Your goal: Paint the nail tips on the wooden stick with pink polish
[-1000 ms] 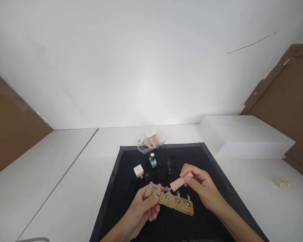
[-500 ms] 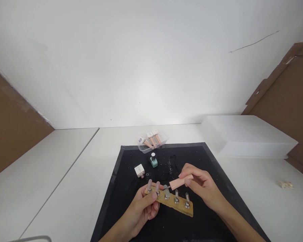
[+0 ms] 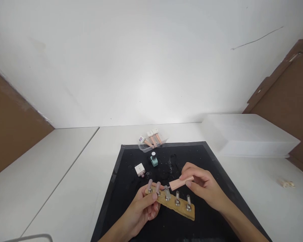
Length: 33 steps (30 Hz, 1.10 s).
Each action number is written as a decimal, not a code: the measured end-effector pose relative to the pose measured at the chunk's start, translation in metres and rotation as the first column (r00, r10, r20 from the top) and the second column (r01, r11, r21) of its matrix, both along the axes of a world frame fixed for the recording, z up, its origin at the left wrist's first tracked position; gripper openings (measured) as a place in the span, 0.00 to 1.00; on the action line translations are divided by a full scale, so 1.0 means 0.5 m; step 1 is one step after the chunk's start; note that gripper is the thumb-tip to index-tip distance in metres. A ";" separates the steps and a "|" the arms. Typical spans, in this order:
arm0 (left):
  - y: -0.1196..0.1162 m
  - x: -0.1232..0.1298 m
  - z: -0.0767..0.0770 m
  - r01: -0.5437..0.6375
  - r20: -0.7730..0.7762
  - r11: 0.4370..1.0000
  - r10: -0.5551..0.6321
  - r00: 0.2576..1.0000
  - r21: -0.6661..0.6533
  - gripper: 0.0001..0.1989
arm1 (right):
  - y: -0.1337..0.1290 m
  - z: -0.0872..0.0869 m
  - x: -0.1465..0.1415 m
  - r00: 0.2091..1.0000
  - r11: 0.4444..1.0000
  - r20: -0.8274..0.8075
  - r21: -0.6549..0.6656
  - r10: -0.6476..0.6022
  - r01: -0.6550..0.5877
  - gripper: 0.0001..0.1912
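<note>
My left hand (image 3: 143, 205) grips the left end of a tan nail display stand (image 3: 175, 207), thumb on the front face. Several false nails stand on metal posts along it; the two at the left look pinkish-mauve, while the middle nail (image 3: 167, 193) and those to the right look clear. Pinched between the fingers of my right hand (image 3: 202, 183) is the pink cap of a nail polish brush (image 3: 180, 183). Its bristle tip points left and lies at the top of the middle nail; whether it touches I cannot tell. The uncapped white polish bottle (image 3: 139, 169) lies beyond my left hand.
A teal bottle with a white-topped cap (image 3: 154, 160) stands on the black mat (image 3: 192, 154). Behind it, a clear tray (image 3: 144, 148) holds several pink-capped polish bottles. A translucent white bin (image 3: 257, 148) is at the right, near small cream-coloured pieces (image 3: 286, 183).
The stand's right end has dipped slightly lower. The brush has shifted very little and stays at the middle nail, and my left hand keeps its grip.
</note>
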<state>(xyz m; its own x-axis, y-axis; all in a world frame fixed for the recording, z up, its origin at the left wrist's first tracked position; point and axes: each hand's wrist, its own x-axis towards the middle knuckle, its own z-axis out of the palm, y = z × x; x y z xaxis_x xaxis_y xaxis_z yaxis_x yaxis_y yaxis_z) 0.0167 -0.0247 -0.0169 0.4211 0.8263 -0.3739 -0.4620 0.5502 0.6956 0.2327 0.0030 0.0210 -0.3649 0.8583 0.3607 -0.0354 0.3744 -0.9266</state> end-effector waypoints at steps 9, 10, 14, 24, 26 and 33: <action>0.000 0.002 0.004 -0.003 0.021 1.000 0.003 1.000 -0.012 0.18 | 0.001 0.005 0.006 0.997 0.997 0.054 0.055 0.056 -0.059 0.09; -0.001 0.001 0.004 -0.004 0.021 1.000 0.004 1.000 -0.009 0.18 | 0.002 0.006 0.008 0.996 0.996 0.062 0.058 0.059 -0.063 0.09; -0.001 0.001 0.005 -0.007 0.018 1.000 0.007 1.000 -0.014 0.19 | 0.003 0.008 0.012 0.995 0.995 0.072 0.067 0.071 -0.076 0.11; -0.001 0.000 0.006 0.003 0.014 0.999 -0.002 1.000 -0.033 0.18 | 0.004 0.008 0.011 0.993 0.993 -0.009 -0.023 0.117 -0.118 0.11; -0.003 0.000 0.006 0.007 0.012 1.000 -0.007 1.000 -0.028 0.18 | 0.005 0.007 0.011 0.992 0.991 -0.028 -0.031 0.126 -0.127 0.10; -0.003 0.002 0.008 0.009 0.016 1.000 -0.008 1.000 -0.028 0.18 | 0.006 0.009 0.013 0.992 0.989 -0.016 -0.079 0.126 -0.127 0.08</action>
